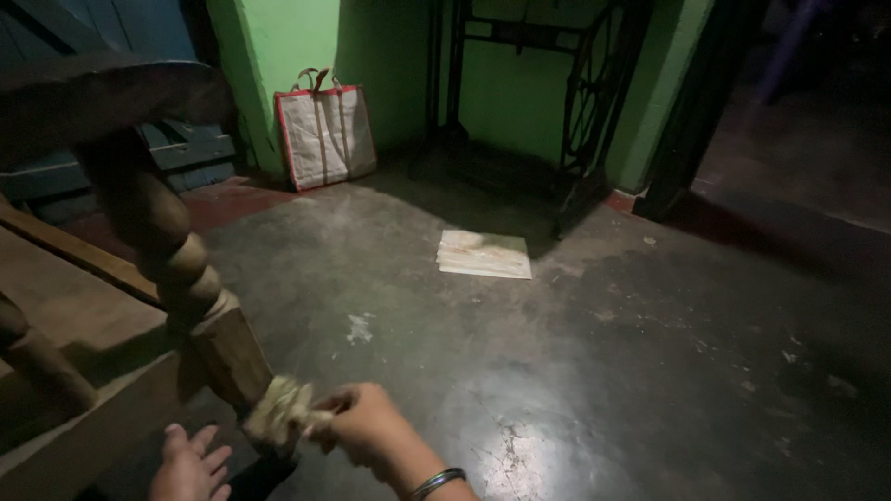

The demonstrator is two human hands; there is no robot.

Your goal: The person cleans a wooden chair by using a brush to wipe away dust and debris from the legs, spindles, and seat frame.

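Right hand: the right hand is closed around a crumpled pale cloth, fingers clamped on it, and presses it against the foot of a turned wooden leg; the grip bunches the cloth into a wad that fits the squared block at the leg's base.
Left hand: the left hand is open, fingers spread, holding nothing, low beside the leg and just left of the cloth, seemingly hovering near the wood; contact cannot be told.
Wooden furniture: the leg stands upright on the dark concrete floor, joined to wooden rails at the left.
Bag: a white woven bag with red trim leans upright against the green wall; its contents are hidden.
Floor item: a flat pale folded sheet lies well apart from the hands, near a dark metal treadle stand.
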